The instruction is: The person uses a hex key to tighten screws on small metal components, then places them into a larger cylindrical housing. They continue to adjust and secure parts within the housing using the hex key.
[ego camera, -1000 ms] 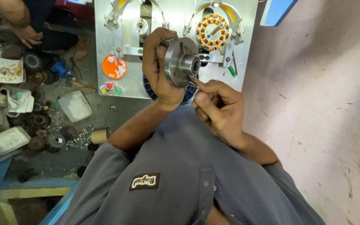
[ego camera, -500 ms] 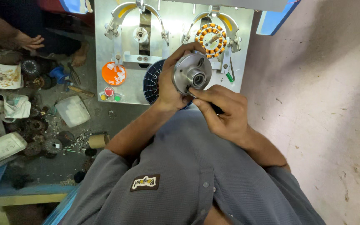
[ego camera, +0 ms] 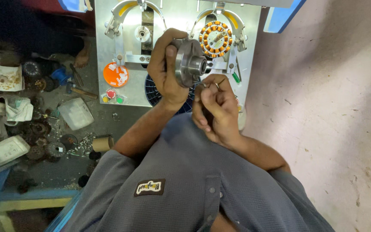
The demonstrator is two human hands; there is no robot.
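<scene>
Since the earlier frame the metal disc has turned edge-on, hub facing right. Left hand is clamped round its rim, steadying it above the lap in front of the winding machine. Right hand pinches together at the hub, perhaps on a thin wire; its fingers hide what it grips.

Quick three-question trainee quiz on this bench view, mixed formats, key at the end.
1. True or false: the left hand grips the metal hub.
2. The wound stator on the machine plate sits: A) left of the hub, B) right of the hub, C) on the floor.
3. Fill in: the right hand pinches a thin ____ at the hub.
Key: 1 true; 2 B; 3 wire.
</scene>
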